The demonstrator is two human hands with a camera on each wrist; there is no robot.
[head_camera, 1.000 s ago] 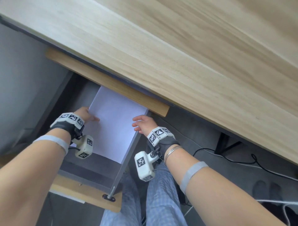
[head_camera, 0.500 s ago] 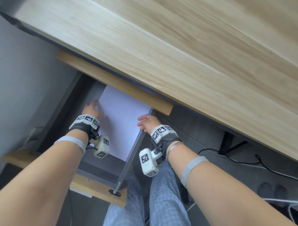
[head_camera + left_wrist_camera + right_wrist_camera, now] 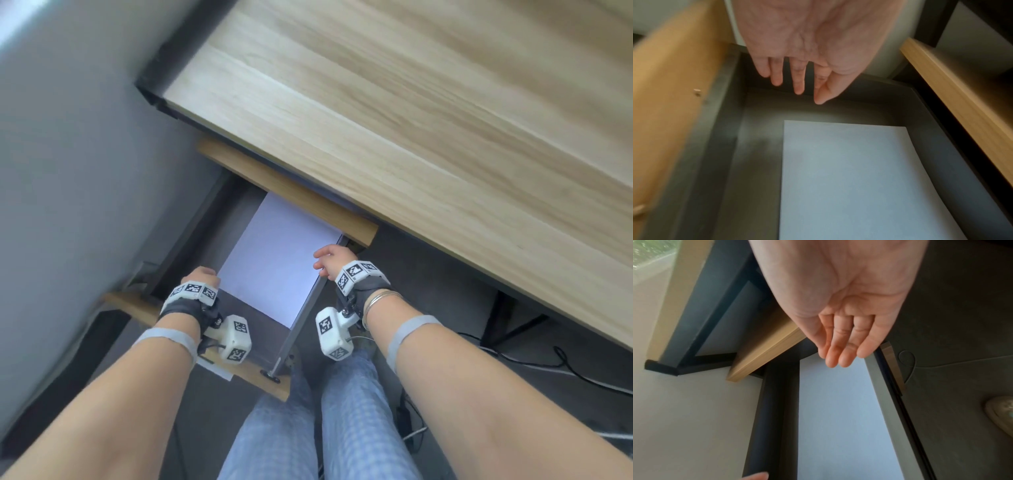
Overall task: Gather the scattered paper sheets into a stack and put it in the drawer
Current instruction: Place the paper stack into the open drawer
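From the head camera, the white rectangular stack of paper sheets (image 3: 277,253) lies flat on the floor of the open dark grey metal drawer (image 3: 219,219), its long axis running from about 7 o'clock to 1 o'clock, far end tucked under the light wooden tabletop (image 3: 411,120). The left hand (image 3: 200,275) sits at the stack's 8 o'clock corner and the right hand (image 3: 330,257) at its 3 o'clock edge, over the drawer's right side rail (image 3: 301,318); both flank the paper, the right one looking slightly nearer to it. Neither appears to hold anything.

The left wrist camera shows the left hand's fingers (image 3: 798,78) straight and loosely spread, hanging in the air and gripping nothing. The paper stack (image 3: 855,178) lies below them toward 6 o'clock, well apart from the fingertips, square-edged and neat, with bare drawer floor to its left.

In the right wrist camera, the right hand's fingers (image 3: 842,345) are straight and pressed close together, empty. The paper (image 3: 836,410) lies directly beneath, toward 6 o'clock, its right edge just beside the rail (image 3: 885,402).

The sheets look thin, smooth and evenly aligned. As I judge it, the stack is placed, so the coming move is pushing the wooden drawer front (image 3: 260,377) toward 1 o'clock.
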